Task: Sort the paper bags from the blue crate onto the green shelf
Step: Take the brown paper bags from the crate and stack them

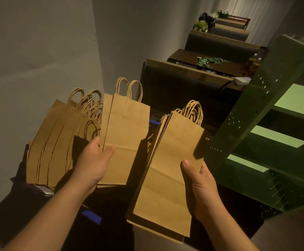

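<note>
Our left hand (91,160) pinching two paper bags (124,134), our right hand (202,187) gripping a stack (167,169), green shelf (267,124) rightward, grey wall (39,51), dark booth tables (211,64) beyond.

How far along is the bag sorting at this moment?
Done: nothing visible; the green shelf boards in view hold no bags. In hand: left hand grips a bag, right hand a stack. Left: many bags standing in the blue crate.

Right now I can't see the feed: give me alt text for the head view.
A person's left hand grips two brown paper bags while the right hand holds a thicker stack of bags. More bags stand fanned at left above the blue crate; the green shelf is at right.
</note>
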`<action>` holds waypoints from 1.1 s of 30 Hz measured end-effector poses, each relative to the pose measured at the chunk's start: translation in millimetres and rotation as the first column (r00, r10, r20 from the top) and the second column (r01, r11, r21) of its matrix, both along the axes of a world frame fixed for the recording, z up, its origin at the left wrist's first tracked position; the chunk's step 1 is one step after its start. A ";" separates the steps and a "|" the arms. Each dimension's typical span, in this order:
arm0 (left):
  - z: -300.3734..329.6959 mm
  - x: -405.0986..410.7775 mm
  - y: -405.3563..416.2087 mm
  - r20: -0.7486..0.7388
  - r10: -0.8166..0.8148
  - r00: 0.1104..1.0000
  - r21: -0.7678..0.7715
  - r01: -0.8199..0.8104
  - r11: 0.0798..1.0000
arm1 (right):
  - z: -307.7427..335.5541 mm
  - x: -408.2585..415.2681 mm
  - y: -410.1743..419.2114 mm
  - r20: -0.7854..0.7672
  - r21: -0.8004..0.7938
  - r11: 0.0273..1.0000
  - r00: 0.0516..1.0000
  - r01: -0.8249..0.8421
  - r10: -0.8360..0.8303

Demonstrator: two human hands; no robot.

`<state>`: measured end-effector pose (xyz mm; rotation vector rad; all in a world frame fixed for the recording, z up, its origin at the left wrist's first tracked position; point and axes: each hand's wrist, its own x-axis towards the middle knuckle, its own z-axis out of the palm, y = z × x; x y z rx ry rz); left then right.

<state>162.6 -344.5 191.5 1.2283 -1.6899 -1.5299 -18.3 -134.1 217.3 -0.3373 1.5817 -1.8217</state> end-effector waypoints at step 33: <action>4.0 -33.2 90.2 -0.142 -0.402 0.905 0.200 0.423 0.884 | -24.0 -6.9 5.3 -0.021 0.097 0.995 1.000 0.006 -0.004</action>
